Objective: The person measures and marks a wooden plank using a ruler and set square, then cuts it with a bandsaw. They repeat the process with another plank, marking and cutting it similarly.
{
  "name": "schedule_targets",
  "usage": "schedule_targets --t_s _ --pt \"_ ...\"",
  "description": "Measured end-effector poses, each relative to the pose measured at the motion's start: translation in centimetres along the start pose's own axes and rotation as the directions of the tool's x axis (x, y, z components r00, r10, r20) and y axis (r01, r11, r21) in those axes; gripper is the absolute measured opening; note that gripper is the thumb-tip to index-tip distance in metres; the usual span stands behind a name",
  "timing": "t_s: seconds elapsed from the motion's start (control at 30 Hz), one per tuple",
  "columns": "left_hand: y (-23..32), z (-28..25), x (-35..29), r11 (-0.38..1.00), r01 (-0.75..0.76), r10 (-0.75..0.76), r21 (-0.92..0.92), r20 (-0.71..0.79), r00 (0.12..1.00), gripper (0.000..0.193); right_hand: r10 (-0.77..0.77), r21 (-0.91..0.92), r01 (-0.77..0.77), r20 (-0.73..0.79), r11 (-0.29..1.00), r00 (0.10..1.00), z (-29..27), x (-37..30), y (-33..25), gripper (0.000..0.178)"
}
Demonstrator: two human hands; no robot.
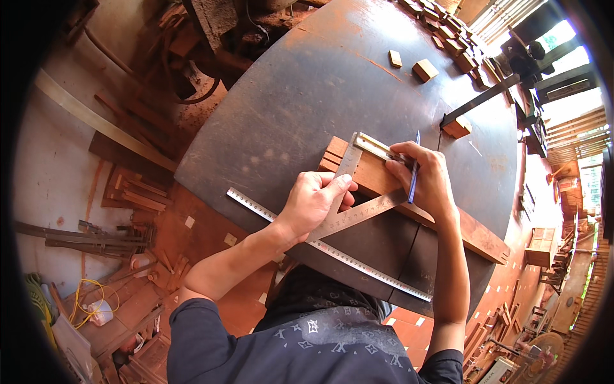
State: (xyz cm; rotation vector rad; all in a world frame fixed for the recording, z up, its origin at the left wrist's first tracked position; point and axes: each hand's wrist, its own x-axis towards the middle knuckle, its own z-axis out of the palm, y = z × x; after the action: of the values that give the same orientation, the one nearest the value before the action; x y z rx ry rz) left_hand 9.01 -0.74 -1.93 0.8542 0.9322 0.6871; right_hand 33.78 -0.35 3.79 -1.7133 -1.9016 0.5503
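Observation:
On the dark table [268, 109] lies a long reddish-brown wooden bar [476, 238], slanting from the middle toward the lower right, with cuts at its far left end. Across this bar sits a metal square [378, 146] with graduated steel blades. My left hand [313, 198] is closed on one blade, its thumb on top. My right hand [427, 176] has a blue pen [413, 182] between its fingers, and its fingertips are at the square's stock. Part of the bar is hidden under the blades and my right hand. A long steel ruler [364, 266] rests nearer my body.
Small wooden blocks [424, 70] lie farther back, with a pile of blocks [455, 46] along the far right edge. A dark metal bar [481, 101] stands over a block right of my hands. Wood offcuts [142, 194] are on the floor at left.

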Motion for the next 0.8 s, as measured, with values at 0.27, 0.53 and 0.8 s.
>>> schedule_targets --t_s 0.27,0.53,0.8 --pt "-0.22 -0.17 0.12 1.000 -0.018 0.019 -0.024 0.031 0.999 0.034 0.009 0.020 -0.009 0.003 1.000 1.000 0.08 -0.01 0.20 0.026" --pt "-0.07 -0.25 0.15 0.999 -0.008 0.010 -0.044 0.045 0.999 0.034 0.023 0.025 -0.024 0.010 0.999 1.000 0.02 0.09 0.18 0.026" --pt "-0.38 -0.36 0.29 0.999 -0.019 0.021 -0.034 0.052 0.998 0.033 -0.090 0.117 0.103 -0.110 0.988 0.990 0.06 0.42 -0.20 0.028"
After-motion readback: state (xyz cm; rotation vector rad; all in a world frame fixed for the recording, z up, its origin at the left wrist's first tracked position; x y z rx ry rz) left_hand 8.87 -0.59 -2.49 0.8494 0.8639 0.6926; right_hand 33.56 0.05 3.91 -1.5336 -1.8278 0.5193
